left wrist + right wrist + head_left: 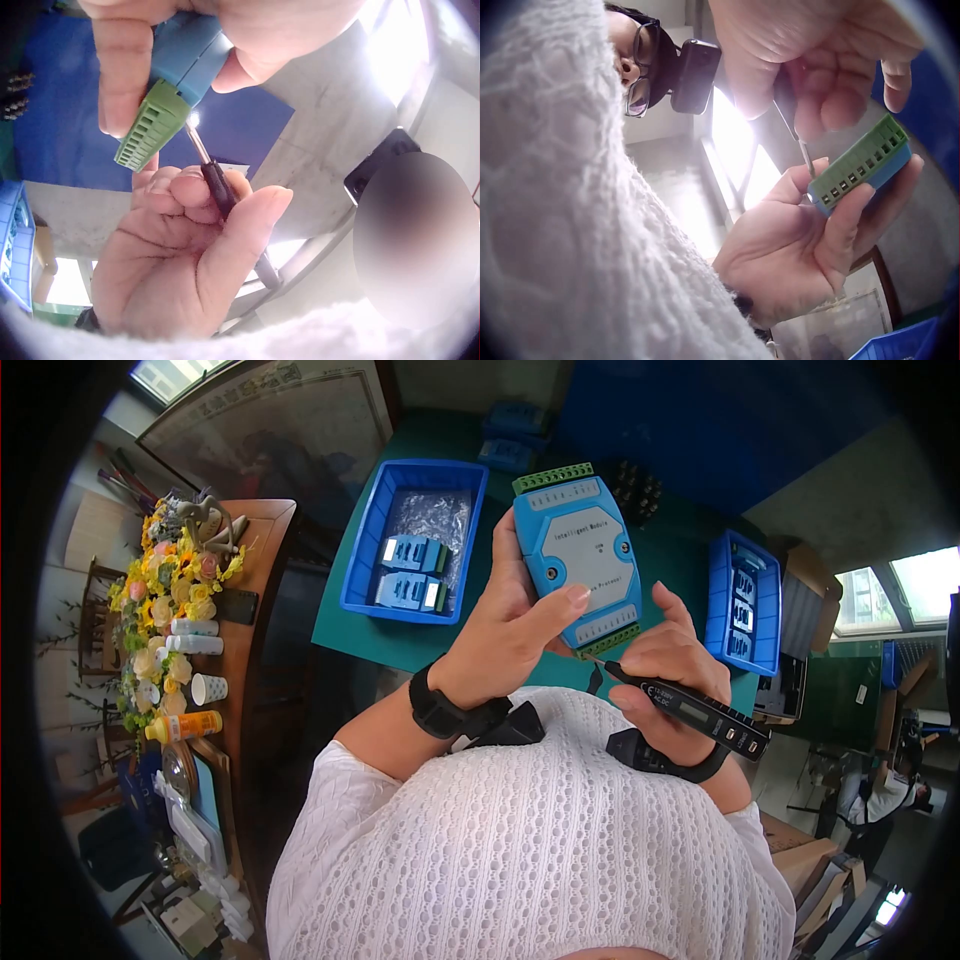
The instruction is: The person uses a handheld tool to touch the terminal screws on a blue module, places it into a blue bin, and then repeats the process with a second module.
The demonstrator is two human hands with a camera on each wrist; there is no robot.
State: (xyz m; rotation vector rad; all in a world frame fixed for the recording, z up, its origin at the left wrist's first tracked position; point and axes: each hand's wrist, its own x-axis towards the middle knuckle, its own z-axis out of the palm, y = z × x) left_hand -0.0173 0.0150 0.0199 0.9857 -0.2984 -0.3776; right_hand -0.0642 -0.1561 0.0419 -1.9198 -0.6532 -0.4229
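Over a green table (350, 637), tester tip meets blue module

In front of the person's white knit top, held above the table, is a blue plastic Intelligent Module (600, 540). Its pale grey face carries dark lettering, partly hidden by a thumb, with a round screw recess on either side. Green terminal blocks run along both short ends; the one nearer the body, the near terminal block (859, 165), shows a row of square openings.

The left hand (500, 635) grasps the module, thumb across its face and fingers behind. The right hand (690, 660) has its fingers curled round a black pen-style voltage tester (690, 710) with a small display, its slim metal tip at one end of that block. Whether the tip sits in a screw slot, I cannot tell.

Done well, I'd say, this work wants the module braced firmly, the shaft lined up squarely with the screw and light, even pressure, so the tip neither slips nor chews the soft plastic.

To one side stands a blue bin (365, 545) containing smaller blue modules; on the other, a second bin (772, 600).
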